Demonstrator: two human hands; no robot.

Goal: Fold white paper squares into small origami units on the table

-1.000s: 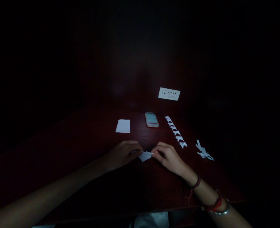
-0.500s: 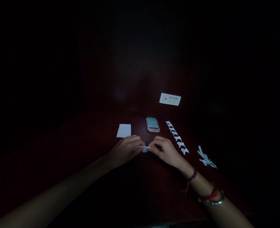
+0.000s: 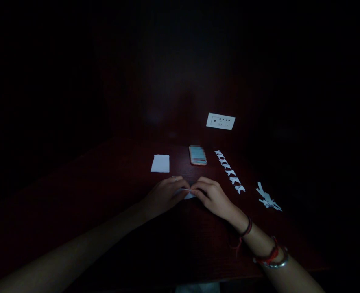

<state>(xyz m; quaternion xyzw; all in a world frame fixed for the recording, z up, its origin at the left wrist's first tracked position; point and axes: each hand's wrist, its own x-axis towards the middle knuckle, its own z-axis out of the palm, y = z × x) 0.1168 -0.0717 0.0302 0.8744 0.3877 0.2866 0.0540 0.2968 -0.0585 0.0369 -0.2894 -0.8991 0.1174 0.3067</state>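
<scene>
Both hands meet at a small piece of white paper (image 3: 189,195) low over the dark red table. My left hand (image 3: 167,194), with a ring on one finger, pinches its left part. From the right, my right hand (image 3: 212,195) pinches the same paper, thumb and fingertips close to those of the left. A fold or raised edge shows between the fingertips; most of the paper is hidden behind the fingers. Just beyond my left hand lies a flat white square of paper (image 3: 160,163).
A phone (image 3: 197,155) with a lit screen lies past the hands. To its right runs a slanting row of small folded paper pieces (image 3: 230,172). Loose paper strips (image 3: 268,200) are heaped farther right. A white socket plate (image 3: 220,121) is on the wall behind the table (image 3: 121,171).
My fingertips have come closer together on the paper, and less of its edge shows between them. The view has tilted slightly, so the table items sit higher.
</scene>
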